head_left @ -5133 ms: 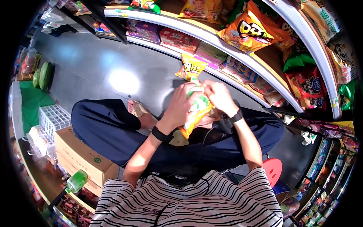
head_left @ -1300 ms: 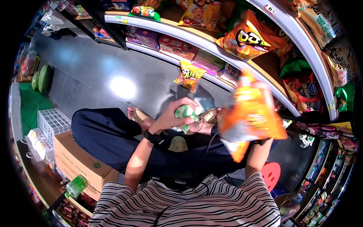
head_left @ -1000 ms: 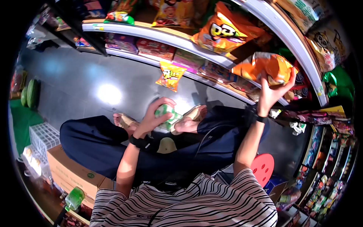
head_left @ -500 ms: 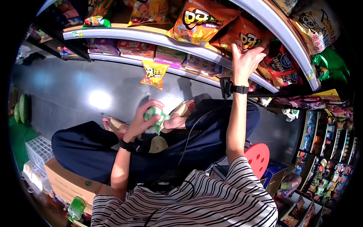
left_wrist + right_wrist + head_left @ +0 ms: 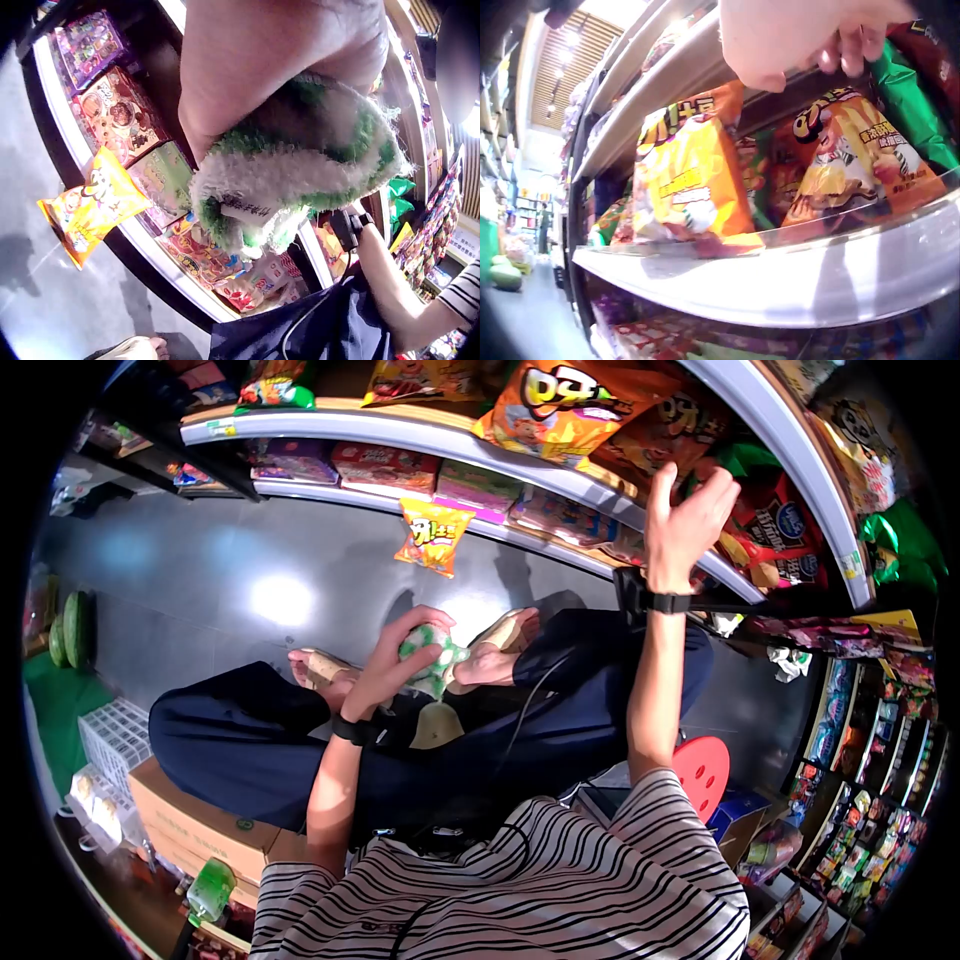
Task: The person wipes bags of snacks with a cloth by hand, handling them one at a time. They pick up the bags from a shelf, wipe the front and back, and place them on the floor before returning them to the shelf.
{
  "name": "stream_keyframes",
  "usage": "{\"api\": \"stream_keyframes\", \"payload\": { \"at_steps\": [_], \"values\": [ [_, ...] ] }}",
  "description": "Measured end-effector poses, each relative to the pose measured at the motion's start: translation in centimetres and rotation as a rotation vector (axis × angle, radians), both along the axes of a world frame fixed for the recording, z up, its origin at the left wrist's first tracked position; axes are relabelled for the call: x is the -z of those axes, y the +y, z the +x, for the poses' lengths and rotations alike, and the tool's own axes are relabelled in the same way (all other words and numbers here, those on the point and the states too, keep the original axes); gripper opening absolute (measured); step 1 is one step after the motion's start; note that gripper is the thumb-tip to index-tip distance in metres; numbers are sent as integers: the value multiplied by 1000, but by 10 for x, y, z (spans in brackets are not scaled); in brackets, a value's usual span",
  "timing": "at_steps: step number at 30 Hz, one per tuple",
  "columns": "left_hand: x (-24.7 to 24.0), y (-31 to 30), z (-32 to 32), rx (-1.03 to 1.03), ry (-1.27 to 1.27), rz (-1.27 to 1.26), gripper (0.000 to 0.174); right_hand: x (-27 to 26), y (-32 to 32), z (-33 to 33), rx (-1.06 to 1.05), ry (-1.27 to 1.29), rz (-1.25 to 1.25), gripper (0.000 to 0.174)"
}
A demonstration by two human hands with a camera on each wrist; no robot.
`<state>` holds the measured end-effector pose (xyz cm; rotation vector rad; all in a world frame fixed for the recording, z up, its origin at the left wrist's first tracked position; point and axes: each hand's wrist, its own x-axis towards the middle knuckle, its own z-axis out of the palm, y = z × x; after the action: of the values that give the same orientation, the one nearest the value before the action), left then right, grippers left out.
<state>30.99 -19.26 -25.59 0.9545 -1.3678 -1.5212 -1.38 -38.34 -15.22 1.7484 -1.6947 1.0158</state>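
Observation:
A fuzzy green-and-white cloth (image 5: 428, 672) is gripped in my left hand (image 5: 388, 662), above the space between the feet. In the left wrist view the cloth (image 5: 322, 161) hangs bunched under the curled fingers, with a small white label showing. My right hand (image 5: 688, 525) is raised at the shelf with loosely bent fingers and nothing in them. Just beyond it, an orange snack bag (image 5: 859, 161) stands on the shelf, beside another orange snack bag (image 5: 686, 176). On the floor by the lower shelf lies a small yellow-orange snack bag (image 5: 433, 538).
A white shelf edge (image 5: 420, 432) curves across the front. Boxed snacks (image 5: 385, 468) sit on the lower shelf, red and green bags (image 5: 785, 530) at the right. Cardboard boxes (image 5: 195, 810) and a white basket (image 5: 115, 738) stand left, a red stool (image 5: 703, 775) right.
Earlier both hands were at an orange bag with the cloth. The right hand has carried that bag to the shelf, let it go and drawn back slightly. The left hand keeps the cloth.

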Motion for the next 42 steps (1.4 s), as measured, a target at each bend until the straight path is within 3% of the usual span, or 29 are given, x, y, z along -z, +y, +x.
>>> {"api": "stream_keyframes", "payload": {
  "at_steps": [2,5,6,9,11,13,14,16,17,19,20,21,23,24,25,27,31,32,34,35,37,39,41,42],
  "values": [
    [3,0,-1,-22,4,22,26,11,0,-5,-212,-94,150,41],
    [6,0,-4,-60,24,86,21,35,-13,-15,-98,-27,330,49],
    [7,-2,-6,-99,26,100,20,40,-15,-14,-165,-24,175,43],
    [15,-2,-5,-249,200,313,20,24,13,20,-336,-404,76,19],
    [26,-3,1,-386,267,359,21,40,39,46,-391,-343,198,12],
    [36,-4,9,-496,389,444,22,82,47,81,-670,-452,422,10],
    [36,-3,12,-503,387,435,22,104,54,98,-614,-401,732,13],
    [34,-5,14,-561,643,547,23,201,44,108,-657,-307,1191,50],
    [31,-7,13,-555,643,528,23,243,37,112,-716,-296,1389,67],
    [26,-5,10,-621,647,540,26,317,31,127,-523,-377,1319,102],
    [30,-3,16,-577,638,535,26,330,24,137,-551,-456,1188,115],
    [21,1,19,-567,530,484,27,339,21,148,-575,-615,1076,108],
    [19,10,31,-580,207,300,29,404,-4,161,-612,-801,1108,99],
    [15,13,37,-580,214,283,29,380,10,179,-549,-905,856,88],
    [11,16,44,-616,364,327,31,426,-8,177,-589,-990,905,82],
    [16,22,60,-645,510,361,34,404,-2,180,-456,-937,983,77],
    [27,19,75,-983,328,128,42,405,2,182,-642,-950,1115,57],
    [22,16,75,-1067,235,19,43,358,19,189,-720,-1009,1201,46],
    [13,7,75,-1199,85,-119,48,293,45,208,-841,-1196,1372,43],
    [3,4,73,-1207,87,-96,49,287,50,215,-1004,-1220,1463,47],
    [2,2,72,-1168,15,-222,49,224,76,224,-1071,-1121,1772,46],
    [7,0,71,-1075,-103,-204,51,152,111,232,-1291,-1092,1691,49],
    [6,-2,64,-1074,-167,-182,49,120,130,221,-1223,-1083,1695,53],
    [0,-1,61,-970,-318,-284,48,91,135,216,-1077,-906,1674,52]
  ]
}}
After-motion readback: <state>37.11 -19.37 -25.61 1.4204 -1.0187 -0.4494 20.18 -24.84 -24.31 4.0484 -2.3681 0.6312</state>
